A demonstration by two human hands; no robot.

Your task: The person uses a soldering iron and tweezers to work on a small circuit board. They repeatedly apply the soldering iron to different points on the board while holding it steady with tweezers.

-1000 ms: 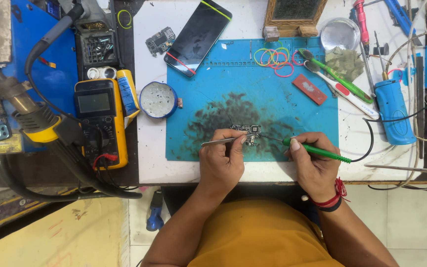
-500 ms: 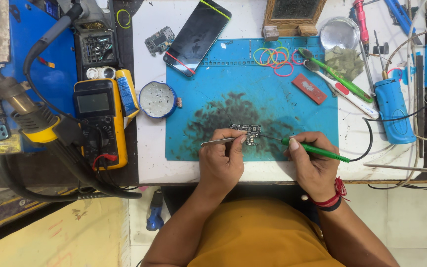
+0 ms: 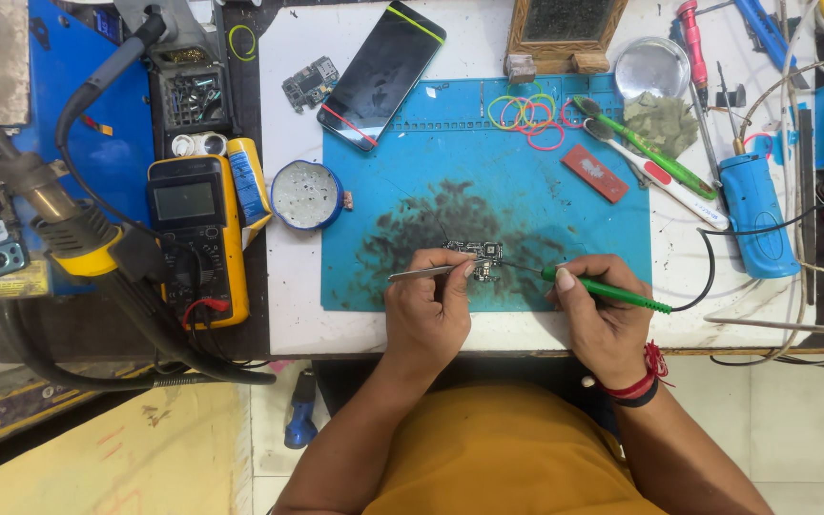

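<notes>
A small circuit board is seen on the stained blue work mat, near the front edge of the white tabletop. The left hand is closed around thin metal tweezers, which are held almost flat, and the fingers are placed just beside the board. The right hand is closed around a green soldering iron, and its fine tip is pointed to the right side of the board; whether the tip is touching the board cannot be told. A black cable is led from the iron to the right. A round tin is placed at the left edge of the mat, and a yellow multimeter is lying further left. A dark phone is lying at the top left corner of the mat, and coloured rubber bands are lying at the top of the mat.
</notes>
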